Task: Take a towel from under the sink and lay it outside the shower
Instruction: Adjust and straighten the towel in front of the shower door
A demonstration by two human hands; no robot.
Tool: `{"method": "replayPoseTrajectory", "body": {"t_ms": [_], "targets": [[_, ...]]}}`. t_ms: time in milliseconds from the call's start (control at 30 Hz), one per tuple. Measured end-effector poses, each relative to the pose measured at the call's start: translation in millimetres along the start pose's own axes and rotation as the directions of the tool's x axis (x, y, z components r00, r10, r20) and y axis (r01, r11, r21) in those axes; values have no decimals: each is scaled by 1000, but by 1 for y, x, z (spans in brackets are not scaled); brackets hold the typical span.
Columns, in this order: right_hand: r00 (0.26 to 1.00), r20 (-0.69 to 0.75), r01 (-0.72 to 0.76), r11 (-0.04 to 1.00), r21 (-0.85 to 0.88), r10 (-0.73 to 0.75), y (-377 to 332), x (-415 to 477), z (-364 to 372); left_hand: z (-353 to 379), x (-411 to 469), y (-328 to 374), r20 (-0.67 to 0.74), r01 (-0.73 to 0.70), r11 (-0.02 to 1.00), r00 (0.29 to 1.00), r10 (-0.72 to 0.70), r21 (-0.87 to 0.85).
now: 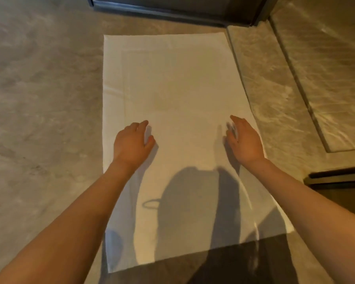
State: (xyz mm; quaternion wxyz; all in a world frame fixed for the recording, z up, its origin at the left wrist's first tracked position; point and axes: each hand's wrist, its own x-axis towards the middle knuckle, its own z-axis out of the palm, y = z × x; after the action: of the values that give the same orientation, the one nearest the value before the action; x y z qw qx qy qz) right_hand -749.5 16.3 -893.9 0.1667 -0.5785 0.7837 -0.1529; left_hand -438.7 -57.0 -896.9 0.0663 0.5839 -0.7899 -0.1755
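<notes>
Flat on the grey stone floor (39, 99) lay the white rectangular cloth towel (172, 83), its right edge along a raised step; both hands, left (131, 143) and right (245, 140), rested spread on it.

Head view, looking steeply down, floor (39, 99) close

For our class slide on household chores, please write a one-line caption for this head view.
Left hand and right hand, both open, above a white towel spread flat on the stone floor.
</notes>
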Motion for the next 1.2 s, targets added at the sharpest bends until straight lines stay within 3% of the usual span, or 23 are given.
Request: {"method": "replayPoseTrajectory", "body": {"t_ms": [67,167,300,500,733,800,867,967,1200], "targets": [[991,-113,84,992,92,-73,-38,-28,-29,-25,-29,41,-103,-76,994,992,69,-74],[947,-235,227,974,12,-218,-87,-76,-89,-84,-68,90,-153,-124,985,982,106,-116],[979,-81,182,981,-72,-188,-143,-127,-187,-195,-109,135,-161,-222,973,964,209,-63],[991,-64,113,989,-95,-120,-247,-194,-364,-394,-170,209,-53,-211,978,976,210,-6],[992,-117,53,999,4,-52,-373,-279,-579,-624,-270,283,-64,-181,982,982,177,-59],[975,-199,106,994,32,-98,-399,-305,-632,-679,-298,296,-69,-185,982,981,181,-48],[958,-235,170,985,13,-162,-416,-324,-666,-712,-318,302,-75,-194,981,979,191,-31],[995,-99,33,996,81,-25,-430,-347,-715,-755,-346,318,-93,-222,975,971,221,1],[991,-13,136,991,-17,-136,-434,-418,-754,-796,-436,346,-128,-114,993,985,117,29]]}}
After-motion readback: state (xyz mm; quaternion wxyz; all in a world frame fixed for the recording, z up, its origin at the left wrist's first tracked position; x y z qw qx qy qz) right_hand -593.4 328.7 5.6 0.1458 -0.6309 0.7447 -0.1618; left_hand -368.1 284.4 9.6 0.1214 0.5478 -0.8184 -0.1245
